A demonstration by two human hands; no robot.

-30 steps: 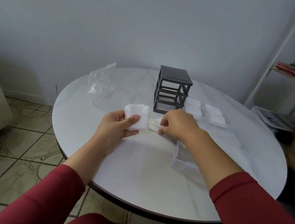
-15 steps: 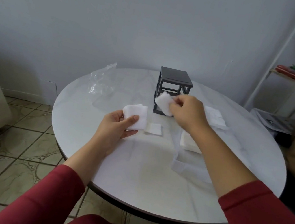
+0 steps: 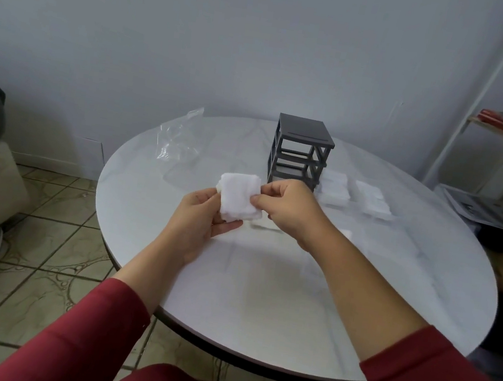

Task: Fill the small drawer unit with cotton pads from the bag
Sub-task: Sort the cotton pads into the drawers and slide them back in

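Round white table (image 3: 260, 304) against a pale wall is what I'm looking at from my end. Over its near middle, the right fingertips (image 3: 257, 199) pinch the right edge of a small stack of cotton pads (image 3: 239, 198), the other fingers curled in. The left hand (image 3: 197, 224) grips the same stack from the left and below, with its thumb along the lower edge. The right hand (image 3: 289, 208) sits just in front of the grey drawer unit (image 3: 300, 155), which stands upright with its slots open and no drawers in them. One loose pad (image 3: 266, 224) lies flat on the table under the hands. To the right of the unit lie two clear drawers (image 3: 334, 189) with white pads in them. The clear bag (image 3: 176, 144) lies crumpled at the far left edge. Red sleeves cover both forearms.
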